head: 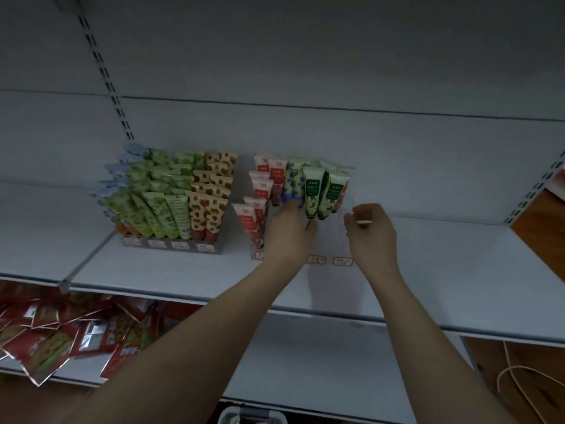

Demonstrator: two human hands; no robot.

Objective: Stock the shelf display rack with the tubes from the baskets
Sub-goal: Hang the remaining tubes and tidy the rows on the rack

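left rack tubes (pixel 171 197): pale blue, green leaf print, cream with red strawberries | tubes right of it: red-and-white (pixel 263 185), blue floral (pixel 293 182), white with green labels (pixel 324 191) | shelf (pixel 428 270): white | packets (pixel 61 332) below rack: red, silver edges

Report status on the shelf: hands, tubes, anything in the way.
Left hand pinches green-label tube in clear rack. Right hand curled beside it, holding nothing visible. Left rack full. Nothing in the way.
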